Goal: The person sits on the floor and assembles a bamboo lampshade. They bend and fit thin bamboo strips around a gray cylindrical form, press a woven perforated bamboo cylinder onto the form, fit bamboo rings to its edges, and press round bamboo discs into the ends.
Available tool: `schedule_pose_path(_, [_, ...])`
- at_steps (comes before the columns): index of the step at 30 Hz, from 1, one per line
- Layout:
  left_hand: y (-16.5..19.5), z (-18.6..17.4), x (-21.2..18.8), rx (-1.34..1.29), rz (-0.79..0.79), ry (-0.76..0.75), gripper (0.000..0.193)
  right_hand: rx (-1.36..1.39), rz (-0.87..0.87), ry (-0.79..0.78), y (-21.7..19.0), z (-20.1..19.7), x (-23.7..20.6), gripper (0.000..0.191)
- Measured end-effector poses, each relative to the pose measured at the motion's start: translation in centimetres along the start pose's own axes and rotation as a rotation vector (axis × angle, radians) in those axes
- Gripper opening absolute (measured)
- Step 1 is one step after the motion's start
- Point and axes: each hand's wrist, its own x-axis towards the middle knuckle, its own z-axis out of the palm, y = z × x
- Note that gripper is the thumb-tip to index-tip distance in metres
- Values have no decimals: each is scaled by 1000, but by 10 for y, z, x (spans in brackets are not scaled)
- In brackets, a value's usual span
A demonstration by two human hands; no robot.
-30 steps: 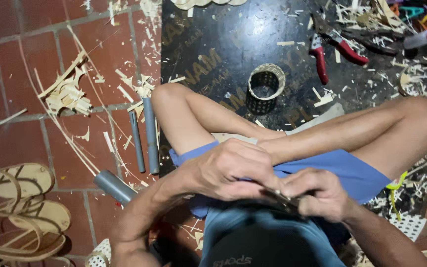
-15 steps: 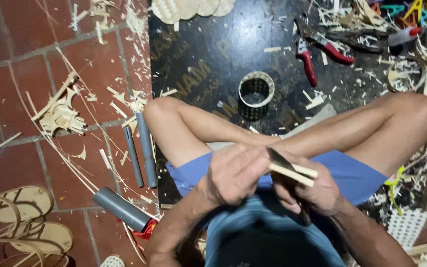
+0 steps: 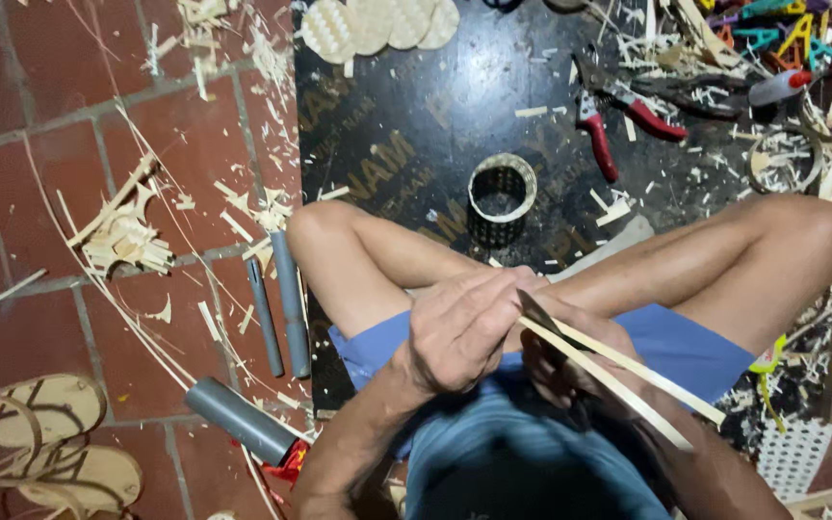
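We split a bamboo strip [image 3: 618, 376] over our lap — the left hand [image 3: 459, 327] curled shut around its near end, the right hand [image 3: 556, 361] gripping a dark knife [image 3: 539, 313] wedged into the split. To do this well (we judge), we keep the blade centred so both halves [image 3: 671, 385] stay even — easing, not forcing.

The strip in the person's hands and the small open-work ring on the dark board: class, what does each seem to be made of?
The strip: pale, thin and matte, splitting lengthwise into two; probably bamboo or cane. The ring: narrow pale slats woven with gaps between them; probably the same plant material.
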Motion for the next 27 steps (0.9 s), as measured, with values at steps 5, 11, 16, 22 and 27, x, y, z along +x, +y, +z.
schedule_pose_path(5, [-7,2,1,-26,-23,24,26,-165,-50,-156,-24,11,15,65])
schedule_pose_path(11, [-13,-1,-5,-14,-81,28,29,-397,-60,-340,-63,22,32,62])
schedule_pose_path(16, [-19,4,-8,-5,-84,14,30,-568,-110,-406,-84,33,50,60])
schedule_pose_path(22, [-14,-11,5,123,-190,41,36,-727,-202,-389,-91,28,63,58])
schedule_pose_path(27, [-14,-19,27,193,-146,69,34,-770,-314,-255,-59,23,85,57])
